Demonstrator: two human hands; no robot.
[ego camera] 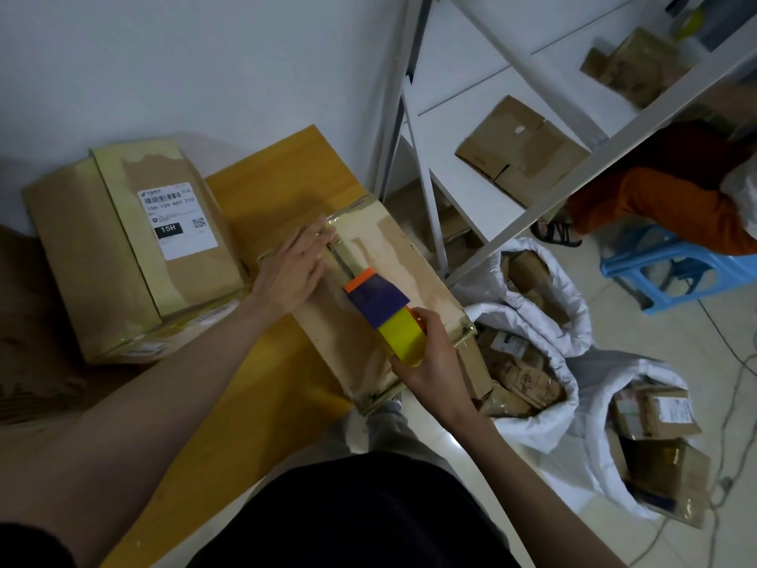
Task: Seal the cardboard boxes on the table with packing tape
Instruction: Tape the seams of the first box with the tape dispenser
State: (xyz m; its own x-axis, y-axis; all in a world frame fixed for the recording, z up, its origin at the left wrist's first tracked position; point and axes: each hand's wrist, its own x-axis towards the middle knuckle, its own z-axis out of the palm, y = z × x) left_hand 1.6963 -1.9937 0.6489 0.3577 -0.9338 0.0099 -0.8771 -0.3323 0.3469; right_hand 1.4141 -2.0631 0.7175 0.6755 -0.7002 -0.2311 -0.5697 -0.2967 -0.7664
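At the centre of the frame a worn brown cardboard box [393,280], patched with glossy old tape, is lying on the yellow wooden surface [282,190]. The left hand [293,268] is pressing flat, fingers straight, on its top seam. The right hand [430,354] is gripping a plastic tape dispenser [381,309], orange, purple and yellow, resting on the box; the roll is hidden. At the left a taller labelled box [131,248] is standing.
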